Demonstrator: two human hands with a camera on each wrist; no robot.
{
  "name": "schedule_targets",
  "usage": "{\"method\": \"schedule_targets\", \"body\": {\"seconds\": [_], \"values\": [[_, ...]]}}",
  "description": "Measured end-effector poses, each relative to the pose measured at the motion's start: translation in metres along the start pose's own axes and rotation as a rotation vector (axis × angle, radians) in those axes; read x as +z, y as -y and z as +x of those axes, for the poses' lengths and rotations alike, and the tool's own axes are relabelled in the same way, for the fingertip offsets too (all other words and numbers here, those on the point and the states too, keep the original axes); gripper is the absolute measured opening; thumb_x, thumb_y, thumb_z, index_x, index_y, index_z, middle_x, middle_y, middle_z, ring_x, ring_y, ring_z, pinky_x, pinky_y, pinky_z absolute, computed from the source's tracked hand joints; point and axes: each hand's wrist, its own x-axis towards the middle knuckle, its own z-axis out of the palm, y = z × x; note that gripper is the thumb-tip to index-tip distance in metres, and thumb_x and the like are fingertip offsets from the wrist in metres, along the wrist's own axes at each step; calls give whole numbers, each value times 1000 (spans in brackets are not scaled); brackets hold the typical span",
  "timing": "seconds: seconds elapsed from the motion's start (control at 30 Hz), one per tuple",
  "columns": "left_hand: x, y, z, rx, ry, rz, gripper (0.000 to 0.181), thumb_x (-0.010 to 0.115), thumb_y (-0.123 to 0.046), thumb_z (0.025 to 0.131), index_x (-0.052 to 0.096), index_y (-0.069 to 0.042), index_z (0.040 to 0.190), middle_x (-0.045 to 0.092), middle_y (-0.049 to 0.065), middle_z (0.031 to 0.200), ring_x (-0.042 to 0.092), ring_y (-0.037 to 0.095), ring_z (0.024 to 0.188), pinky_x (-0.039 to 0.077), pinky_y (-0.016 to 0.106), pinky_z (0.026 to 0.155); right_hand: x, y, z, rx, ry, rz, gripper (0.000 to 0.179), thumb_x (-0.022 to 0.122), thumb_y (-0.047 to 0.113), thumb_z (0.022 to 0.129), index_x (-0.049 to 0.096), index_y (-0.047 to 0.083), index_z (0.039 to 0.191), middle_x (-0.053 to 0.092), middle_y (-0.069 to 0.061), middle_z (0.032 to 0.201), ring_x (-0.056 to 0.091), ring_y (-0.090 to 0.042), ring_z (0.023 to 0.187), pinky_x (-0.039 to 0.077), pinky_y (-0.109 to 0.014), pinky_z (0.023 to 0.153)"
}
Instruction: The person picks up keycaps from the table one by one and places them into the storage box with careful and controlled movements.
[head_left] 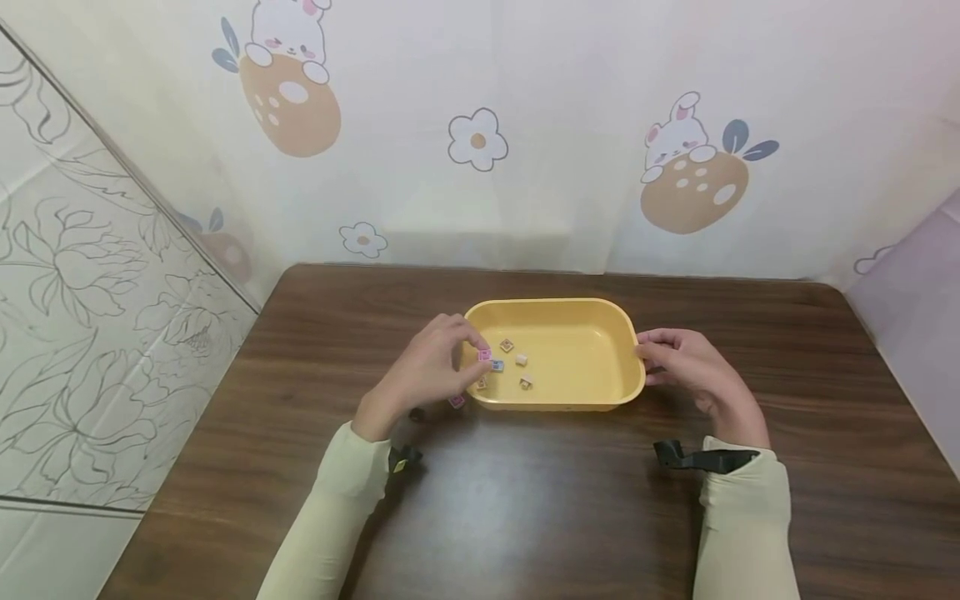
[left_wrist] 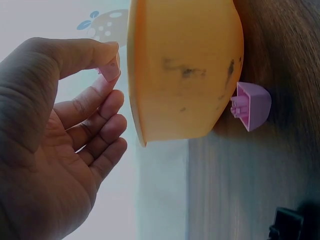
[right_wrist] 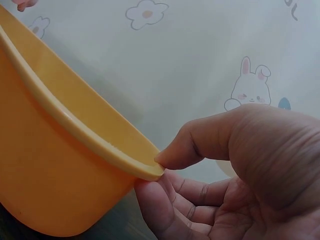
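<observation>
My left hand (head_left: 423,367) pinches a pink keycap (left_wrist: 110,70) between thumb and index finger, above the left end of a yellow plastic basin (head_left: 577,358). Inside the basin lie several small keycaps, among them a blue one (head_left: 497,366) and a pale one (head_left: 521,360). Another pink keycap (left_wrist: 256,106) rests on its side on the table, just outside the basin's left wall; its hollow underside shows in the left wrist view. At the opposite end, my right hand (head_left: 686,367) grips the basin's rim (right_wrist: 115,155), thumb on top and fingers below.
The basin stands on a dark brown wooden table (head_left: 525,500). A small dark object (head_left: 416,413) sits by my left wrist, its kind unclear. Behind the table hangs a pale curtain (head_left: 555,150) with rabbits and flowers; a patterned panel (head_left: 82,275) borders the left.
</observation>
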Motion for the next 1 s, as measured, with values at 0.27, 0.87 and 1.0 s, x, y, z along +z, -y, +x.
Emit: {"method": "schedule_targets", "body": {"seconds": [0.27,0.87,1.0], "values": [[8,-4,4,24,0,-7,17,81,-34,91,74,-20,99,72,-7,109,61,25,113,52,39,98,1,0,-1,0,-2,-10,53,59,30,108,53,-9,143,69,-10,115,70,-6,86,64,-27,80],[18,-5,11,62,19,-4,16,80,-32,91,77,-20,101,72,-4,115,61,18,115,53,40,103,-1,0,-2,-10,-1,4,53,59,28,108,52,-10,143,68,-10,113,71,-6,84,65,-28,80],[20,-4,12,80,23,3,17,80,-32,91,78,-18,101,73,-3,115,62,18,116,53,39,104,0,1,-3,-13,7,6,52,58,27,108,52,-10,144,68,-12,115,71,-6,86,65,-28,81]]}}
